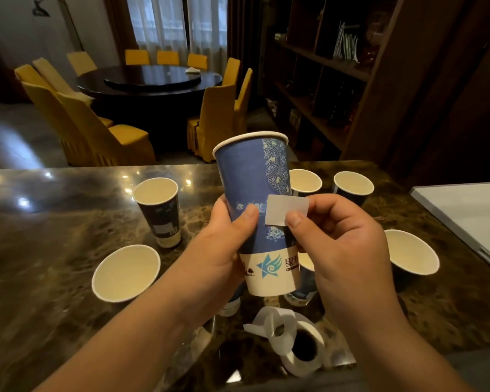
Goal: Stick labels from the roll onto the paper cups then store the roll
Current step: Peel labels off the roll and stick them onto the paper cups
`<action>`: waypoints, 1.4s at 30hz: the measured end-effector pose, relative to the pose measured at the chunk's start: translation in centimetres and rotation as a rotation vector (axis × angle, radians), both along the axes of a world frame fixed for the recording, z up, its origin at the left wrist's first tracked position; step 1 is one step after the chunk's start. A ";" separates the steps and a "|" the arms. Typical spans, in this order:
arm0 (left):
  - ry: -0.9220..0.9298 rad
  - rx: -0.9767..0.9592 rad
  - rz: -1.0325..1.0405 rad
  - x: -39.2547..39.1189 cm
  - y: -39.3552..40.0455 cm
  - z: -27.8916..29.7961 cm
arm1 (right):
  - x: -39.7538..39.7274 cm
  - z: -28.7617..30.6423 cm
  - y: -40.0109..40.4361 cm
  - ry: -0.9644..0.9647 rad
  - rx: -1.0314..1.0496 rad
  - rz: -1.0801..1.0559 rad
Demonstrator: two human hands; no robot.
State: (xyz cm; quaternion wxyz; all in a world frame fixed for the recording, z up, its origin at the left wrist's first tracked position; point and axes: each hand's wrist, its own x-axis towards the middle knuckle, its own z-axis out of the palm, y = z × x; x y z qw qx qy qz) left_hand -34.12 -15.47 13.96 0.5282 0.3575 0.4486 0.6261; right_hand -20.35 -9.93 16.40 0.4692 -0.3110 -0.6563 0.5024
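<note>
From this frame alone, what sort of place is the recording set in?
Likely a restaurant's private dining room: a round dining table with a turntable, ringed by chairs in yellow covers, and dark wooden shelving beside the marble counter.

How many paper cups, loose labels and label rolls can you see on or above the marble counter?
Paper cups: 8. One is held in the left hand; seven stand on the counter, two of them partly hidden behind the held cup.
Loose labels: 1, pinched in the right hand.
Label rolls: 1.
Total: 10.
</note>
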 end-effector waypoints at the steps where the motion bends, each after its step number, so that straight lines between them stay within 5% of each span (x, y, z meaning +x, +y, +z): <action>1: -0.022 -0.002 -0.013 0.0 0.0 -0.1 | 0.0 0.0 0.1 -0.012 -0.002 -0.004; 17: 0.221 0.028 0.068 -1.5 -0.7 -0.6 | -0.2 0.2 0.6 -0.316 0.190 -0.068; 27: 0.192 0.077 -0.081 -2.0 -0.7 0.2 | 0.3 0.5 2.6 -0.192 -0.122 0.272; 42: 0.634 0.252 0.125 -6.9 2.5 7.4 | -2.6 4.8 7.2 -0.366 0.283 0.217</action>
